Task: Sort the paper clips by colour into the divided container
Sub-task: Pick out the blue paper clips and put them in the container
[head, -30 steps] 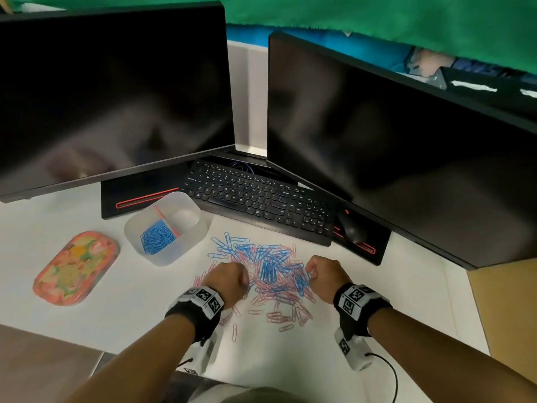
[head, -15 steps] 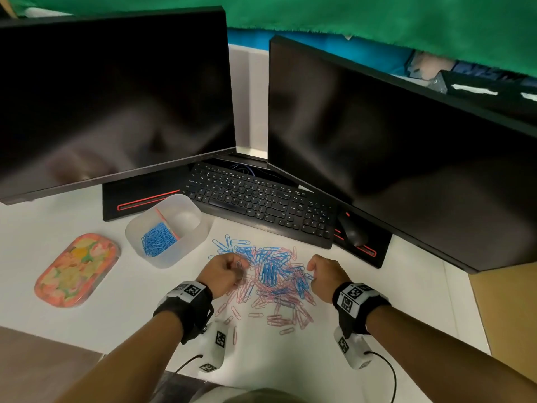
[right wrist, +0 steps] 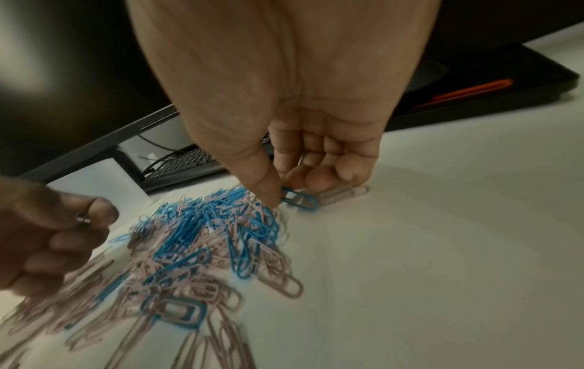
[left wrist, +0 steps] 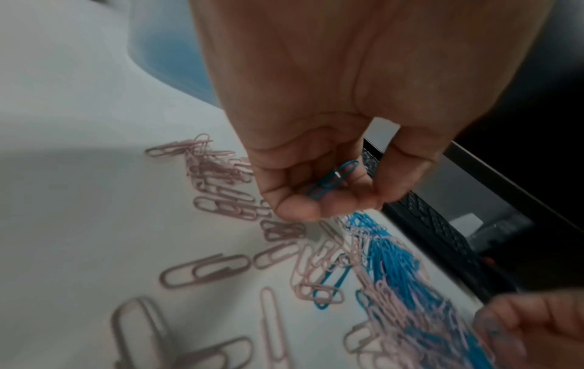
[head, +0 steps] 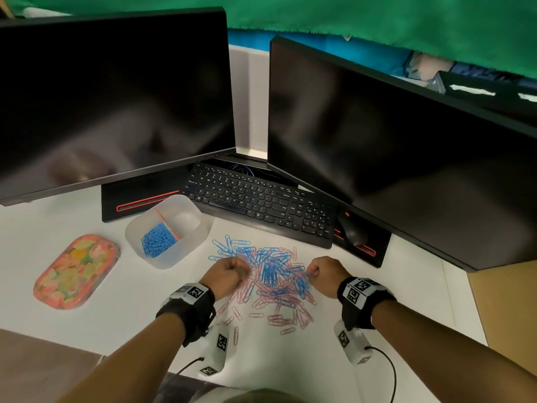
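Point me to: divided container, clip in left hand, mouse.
divided container (head: 162, 258), head view, near wall.
blue clip (left wrist: 332, 181), left wrist view, mid-wire, in left hand (left wrist: 319, 159).
mouse (head: 353, 232), head view, top shell.

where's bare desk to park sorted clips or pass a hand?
Free: the white desk right of the right hand, toward the mouse; the strip between the tray and the left hand, below the container. Crowded: between the hands, where the clip pile lies.
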Motion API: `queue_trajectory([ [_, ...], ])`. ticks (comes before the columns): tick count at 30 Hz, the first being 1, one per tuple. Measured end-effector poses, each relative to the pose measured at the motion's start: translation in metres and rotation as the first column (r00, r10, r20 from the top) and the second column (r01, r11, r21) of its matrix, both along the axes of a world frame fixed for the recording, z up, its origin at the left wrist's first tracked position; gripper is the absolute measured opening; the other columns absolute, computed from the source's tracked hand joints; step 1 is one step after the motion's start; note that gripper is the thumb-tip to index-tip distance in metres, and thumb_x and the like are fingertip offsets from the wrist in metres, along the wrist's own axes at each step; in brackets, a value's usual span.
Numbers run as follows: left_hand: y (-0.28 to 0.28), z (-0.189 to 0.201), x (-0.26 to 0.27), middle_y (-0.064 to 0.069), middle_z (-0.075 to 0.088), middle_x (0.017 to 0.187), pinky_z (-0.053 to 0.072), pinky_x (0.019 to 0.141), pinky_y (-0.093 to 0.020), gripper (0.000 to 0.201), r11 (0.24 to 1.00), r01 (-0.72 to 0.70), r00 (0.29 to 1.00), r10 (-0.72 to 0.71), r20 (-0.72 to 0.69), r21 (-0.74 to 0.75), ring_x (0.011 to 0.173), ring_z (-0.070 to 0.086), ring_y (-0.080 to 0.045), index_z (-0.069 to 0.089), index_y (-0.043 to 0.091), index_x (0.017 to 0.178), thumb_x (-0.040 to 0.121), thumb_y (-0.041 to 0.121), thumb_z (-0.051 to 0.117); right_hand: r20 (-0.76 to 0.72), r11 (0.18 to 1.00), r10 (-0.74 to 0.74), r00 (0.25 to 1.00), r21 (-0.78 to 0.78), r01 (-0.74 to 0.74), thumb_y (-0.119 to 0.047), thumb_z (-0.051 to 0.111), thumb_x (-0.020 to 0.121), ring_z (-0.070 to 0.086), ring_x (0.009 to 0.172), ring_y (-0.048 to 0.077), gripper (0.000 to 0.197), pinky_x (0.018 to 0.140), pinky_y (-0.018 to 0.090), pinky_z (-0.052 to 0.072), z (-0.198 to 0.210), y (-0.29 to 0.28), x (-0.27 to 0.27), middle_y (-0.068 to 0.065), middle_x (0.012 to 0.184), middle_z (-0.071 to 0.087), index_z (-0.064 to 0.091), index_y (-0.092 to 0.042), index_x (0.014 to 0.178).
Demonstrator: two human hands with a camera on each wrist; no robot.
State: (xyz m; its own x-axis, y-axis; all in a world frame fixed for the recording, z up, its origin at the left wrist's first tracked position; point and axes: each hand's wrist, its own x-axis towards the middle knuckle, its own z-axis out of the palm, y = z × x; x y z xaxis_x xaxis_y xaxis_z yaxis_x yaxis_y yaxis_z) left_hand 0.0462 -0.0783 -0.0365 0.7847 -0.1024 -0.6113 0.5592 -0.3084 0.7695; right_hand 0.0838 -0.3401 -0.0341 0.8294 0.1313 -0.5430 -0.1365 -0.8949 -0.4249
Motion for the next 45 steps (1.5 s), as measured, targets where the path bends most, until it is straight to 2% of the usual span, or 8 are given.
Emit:
queue_trajectory([
  [4, -0.002, -0.005, -0.008, 0.006, 0.069, 0.08, 0.051, 0.073, -0.025, 0.005, 0.911, 0.191, 0.967, -0.239, 0.089, 0.365, 0.076, 0.064, -0.012, 0.062, 0.024, 0.077, 0.079, 0.021, 0.067, 0.01, 0.988, -0.112, 0.994, 0.112, 0.11, -0.019, 0.062, 0.088, 0.065, 0.091, 0.018, 0.016, 0.083, 0.026, 0.051, -0.003, -0.007, 0.006, 0.004, 0.097, 0.072, 0.074, -0.008, 0.089],
  [7, -0.003, -0.008, -0.012, 0.009, 0.063, 0.075, 0.045, 0.064, -0.021, 0.015, 0.806, 0.297, 0.919, -0.387, 0.075, 0.512, 0.071, 0.059, -0.012, 0.053, 0.028, 0.072, 0.077, 0.021, 0.065, -0.056, 0.953, -0.198, 0.979, 0.221, 0.206, -0.017, 0.064, 0.087, 0.063, 0.079, 0.016, 0.014, 0.074, 0.027, 0.05, 0.0, -0.013, 0.01, 0.001, 0.083, 0.07, 0.074, -0.008, 0.088],
  [10, 0.0, -0.01, -0.012, 0.01, 0.062, 0.074, 0.043, 0.064, -0.021, 0.014, 0.782, 0.276, 0.926, -0.372, 0.063, 0.559, 0.073, 0.058, -0.013, 0.051, 0.028, 0.07, 0.078, 0.019, 0.056, -0.184, 0.891, -0.26, 0.948, 0.332, 0.309, -0.004, 0.055, 0.089, 0.06, 0.066, 0.017, 0.016, 0.061, 0.025, 0.05, 0.008, -0.014, 0.009, 0.008, 0.077, 0.068, 0.07, -0.006, 0.087],
  [18, 0.006, -0.007, -0.005, 0.006, 0.065, 0.079, 0.048, 0.071, -0.024, 0.017, 0.774, 0.23, 0.919, -0.372, 0.129, 0.591, 0.078, 0.061, -0.017, 0.052, 0.028, 0.07, 0.078, 0.014, 0.054, -0.3, 0.851, -0.228, 0.926, 0.401, 0.339, 0.007, 0.04, 0.084, 0.057, 0.06, 0.02, 0.027, 0.057, 0.03, 0.046, 0.011, -0.01, -0.002, 0.009, 0.073, 0.059, 0.061, -0.01, 0.084],
  [24, -0.007, -0.007, -0.007, 0.003, 0.062, 0.09, 0.048, 0.072, -0.027, 0.01, 0.643, 0.27, 0.872, -0.479, 0.101, 0.717, 0.085, 0.059, -0.021, 0.05, 0.025, 0.072, 0.08, 0.024, 0.057, -0.049, 0.967, -0.028, 0.998, 0.252, 0.04, -0.008, 0.057, 0.082, 0.054, 0.065, 0.003, 0.016, 0.063, 0.018, 0.043, 0.011, 0.003, -0.022, -0.012, 0.073, 0.059, 0.059, -0.022, 0.077],
  [30, -0.011, -0.004, -0.005, -0.002, 0.064, 0.104, 0.053, 0.082, -0.035, 0.018, 0.557, 0.287, 0.867, -0.497, 0.036, 0.779, 0.094, 0.063, -0.025, 0.065, 0.018, 0.097, 0.087, 0.018, 0.049, 0.103, 0.954, 0.266, 0.958, 0.117, -0.277, -0.012, 0.059, 0.081, 0.054, 0.071, 0.008, 0.007, 0.068, 0.02, 0.046, 0.008, 0.024, -0.044, -0.008, 0.081, 0.06, 0.062, -0.018, 0.08],
  [34, -0.01, -0.003, -0.006, -0.003, 0.062, 0.105, 0.053, 0.082, -0.035, 0.016, 0.554, 0.299, 0.853, -0.52, 0.043, 0.777, 0.094, 0.062, -0.025, 0.062, 0.017, 0.098, 0.088, 0.02, 0.049, 0.136, 0.922, 0.385, 0.913, -0.015, -0.387, -0.022, 0.058, 0.086, 0.059, 0.095, 0.023, 0.013, 0.081, 0.026, 0.044, 0.001, 0.032, -0.052, 0.003, 0.106, 0.061, 0.064, -0.013, 0.093],
  [45, -0.002, -0.001, -0.006, 0.001, 0.066, 0.089, 0.051, 0.076, -0.029, 0.011, 0.744, 0.212, 0.907, -0.39, 0.155, 0.634, 0.085, 0.062, -0.023, 0.054, 0.028, 0.078, 0.086, 0.02, 0.053, 0.149, 0.91, 0.414, 0.898, -0.032, -0.414, -0.01, 0.048, 0.087, 0.056, 0.09, 0.026, 0.009, 0.076, 0.031, 0.043, 0.003, 0.036, -0.049, 0.007, 0.102, 0.057, 0.055, -0.015, 0.088],
])
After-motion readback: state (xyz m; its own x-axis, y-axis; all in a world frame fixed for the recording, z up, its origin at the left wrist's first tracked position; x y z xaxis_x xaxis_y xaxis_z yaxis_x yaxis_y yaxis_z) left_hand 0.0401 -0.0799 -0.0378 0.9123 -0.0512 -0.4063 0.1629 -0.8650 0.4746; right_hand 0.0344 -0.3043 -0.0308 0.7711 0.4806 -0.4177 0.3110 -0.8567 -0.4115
